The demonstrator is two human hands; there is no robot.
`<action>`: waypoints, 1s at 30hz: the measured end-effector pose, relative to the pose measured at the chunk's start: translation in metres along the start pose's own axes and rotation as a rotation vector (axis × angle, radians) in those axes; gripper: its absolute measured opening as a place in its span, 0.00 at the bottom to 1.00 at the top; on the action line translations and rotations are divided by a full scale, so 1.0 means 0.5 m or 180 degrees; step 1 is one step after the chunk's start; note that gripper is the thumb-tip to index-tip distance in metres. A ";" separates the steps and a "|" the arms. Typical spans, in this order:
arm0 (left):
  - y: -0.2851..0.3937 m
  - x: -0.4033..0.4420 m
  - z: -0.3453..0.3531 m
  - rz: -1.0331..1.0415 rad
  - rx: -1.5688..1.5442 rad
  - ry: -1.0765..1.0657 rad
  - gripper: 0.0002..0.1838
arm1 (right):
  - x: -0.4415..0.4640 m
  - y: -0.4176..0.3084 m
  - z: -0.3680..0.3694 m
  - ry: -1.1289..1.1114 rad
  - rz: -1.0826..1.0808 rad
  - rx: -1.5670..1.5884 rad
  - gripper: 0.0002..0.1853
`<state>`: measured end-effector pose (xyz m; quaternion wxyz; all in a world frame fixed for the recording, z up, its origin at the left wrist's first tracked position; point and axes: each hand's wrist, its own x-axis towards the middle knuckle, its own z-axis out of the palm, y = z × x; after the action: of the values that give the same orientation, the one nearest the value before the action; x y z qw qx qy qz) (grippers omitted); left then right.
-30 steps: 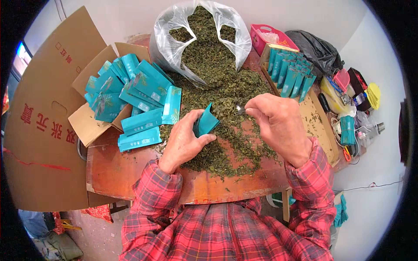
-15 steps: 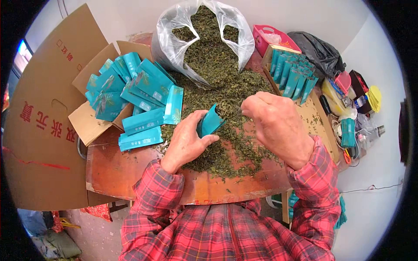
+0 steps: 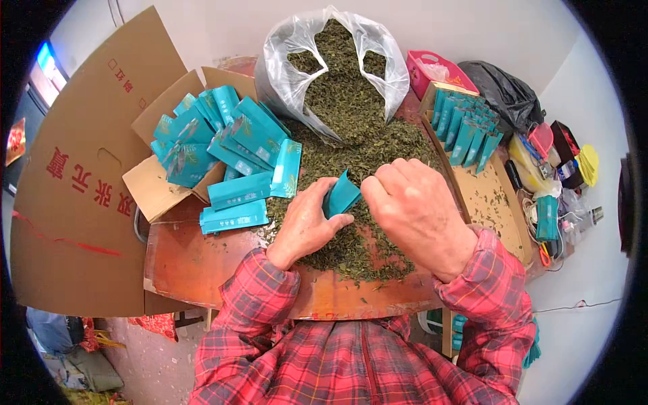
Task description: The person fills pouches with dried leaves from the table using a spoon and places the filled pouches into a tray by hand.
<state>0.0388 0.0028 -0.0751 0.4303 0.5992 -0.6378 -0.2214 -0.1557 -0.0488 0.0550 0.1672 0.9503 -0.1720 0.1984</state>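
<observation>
My left hand [image 3: 307, 226] is wrapped round a small teal pouch [image 3: 343, 196], its mouth facing up and its lower part hidden by my fingers. Close beside the pouch's mouth, on the right, my right hand [image 3: 415, 212] is closed in a pinch with the knuckles up. Its fingertips are turned away, so what they hold cannot be made out. Beneath both hands a heap of dried tea leaves [image 3: 378, 152] spreads over the reddish-brown table [image 3: 196, 260]. It runs back into a large clear plastic bag [image 3: 280, 84] full of the same leaves.
Left of the heap, a cardboard box [image 3: 145, 189] overflows with teal pouches [image 3: 253, 145], several on the table. To the right, a shallow cardboard tray [image 3: 509, 226] holds upright pouches [image 3: 466, 131]. Behind it are a pink basket [image 3: 418, 74] and a black plastic bag [image 3: 503, 91].
My right hand has moved left, from above the leaves to the pouch's mouth, still pinched. My left hand keeps its grip on the pouch. The whole view has shifted slightly.
</observation>
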 end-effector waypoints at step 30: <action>-0.021 -0.001 -0.004 -0.0420 -0.0944 -0.0089 0.37 | -0.092 0.020 -0.021 0.0060 0.0820 0.0094 0.05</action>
<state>0.0466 0.0017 -0.0824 0.4896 0.5666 -0.5633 -0.3493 -0.2028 -0.0415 0.0466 0.1280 0.9208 -0.2882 0.2297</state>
